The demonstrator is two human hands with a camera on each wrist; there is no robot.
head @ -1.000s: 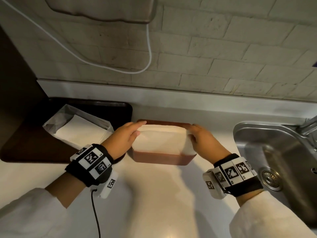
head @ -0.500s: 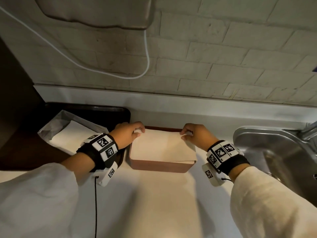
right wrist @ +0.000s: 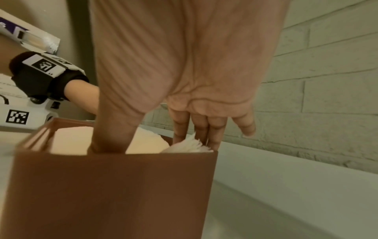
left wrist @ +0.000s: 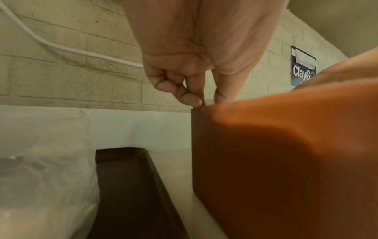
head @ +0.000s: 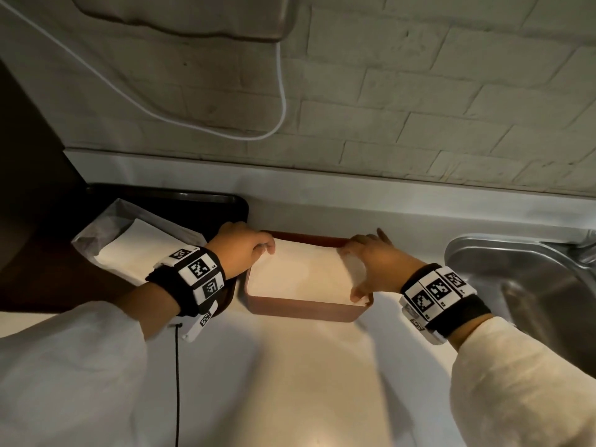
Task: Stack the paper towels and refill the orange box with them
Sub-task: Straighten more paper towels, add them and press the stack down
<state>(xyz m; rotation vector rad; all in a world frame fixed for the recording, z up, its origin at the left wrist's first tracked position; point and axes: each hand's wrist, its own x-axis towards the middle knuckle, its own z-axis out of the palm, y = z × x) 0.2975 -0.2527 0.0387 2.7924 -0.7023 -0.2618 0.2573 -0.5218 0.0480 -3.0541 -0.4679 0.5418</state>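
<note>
The orange box [head: 303, 310] stands on the white counter near the back wall. A stack of white paper towels [head: 300, 272] lies inside it, its top about level with the rim. My left hand [head: 264, 250] is at the box's far left corner, fingers curled, and thumb and forefinger pinch the towels' corner there [left wrist: 207, 102]. My right hand [head: 354, 272] lies over the right end of the stack. Its straight fingers [right wrist: 196, 129] press the towels' fanned edge [right wrist: 190, 145] down along the box wall [right wrist: 114, 186], and the thumb reaches inside the near right corner.
An opened clear plastic pack [head: 106, 227] with more towels [head: 135, 253] sits on a dark tray [head: 225, 204] left of the box. A steel sink [head: 532, 285] lies to the right. A white cable [head: 280, 101] hangs on the brick wall, and a black cord [head: 176, 382] trails below my left wrist.
The stack has gone down from above the rim into the box. My left hand slid to the far left corner. My right hand spread flat along the right edge.
</note>
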